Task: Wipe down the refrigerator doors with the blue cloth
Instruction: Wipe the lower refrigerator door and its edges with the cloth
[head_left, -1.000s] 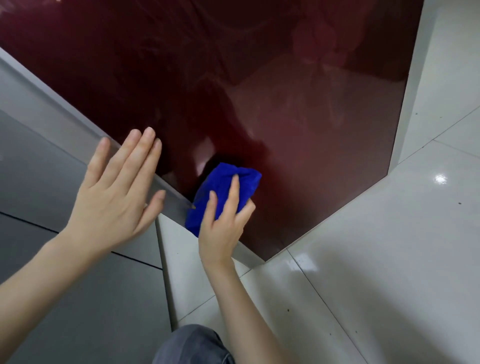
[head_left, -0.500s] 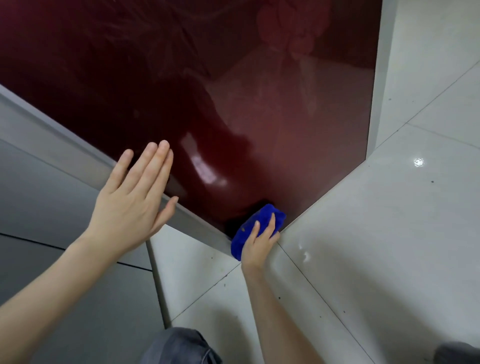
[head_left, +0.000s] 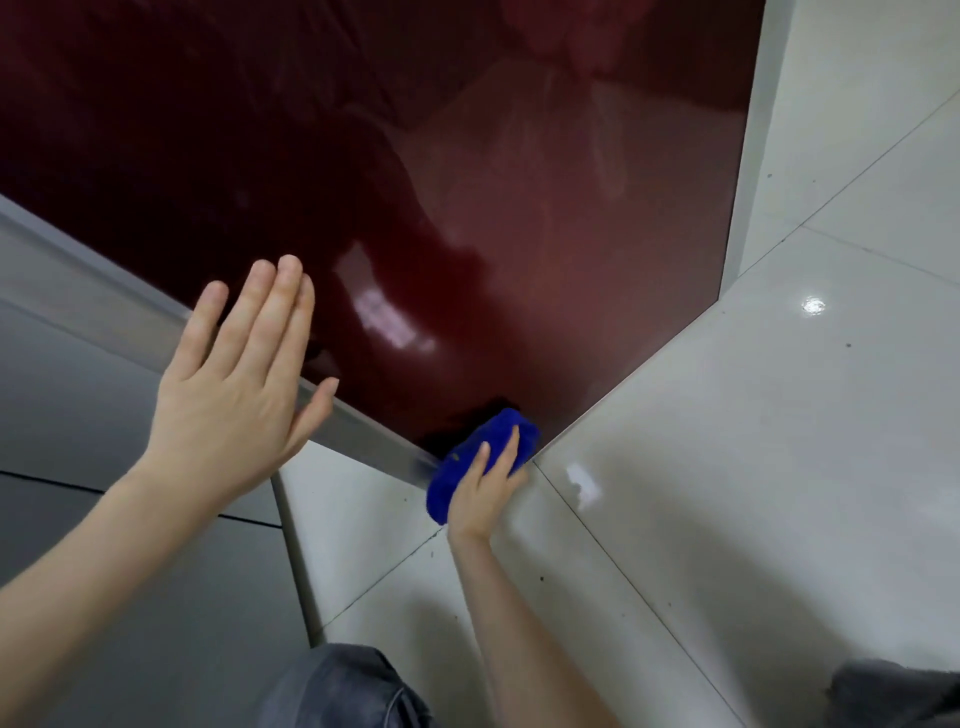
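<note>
blue cloth (head_left: 467, 470) lies under your right hand (head_left: 485, 491), straight fingers pressing it to the bottom corner of the refrigerator door (head_left: 519, 208), lower centre of frame; your left hand (head_left: 234, 400) is flat, fingers together. the cloth is bunched, vivid blue.

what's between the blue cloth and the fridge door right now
Nothing visible: the right hand presses the blue cloth directly against the door at its bottom corner; the left hand is off to the side.

Two hands: left hand (head_left: 228, 410), right hand (head_left: 480, 496). One blue cloth (head_left: 451, 483). One refrigerator door (head_left: 519, 208). Two knees: left knee (head_left: 343, 691), right knee (head_left: 893, 693).
</note>
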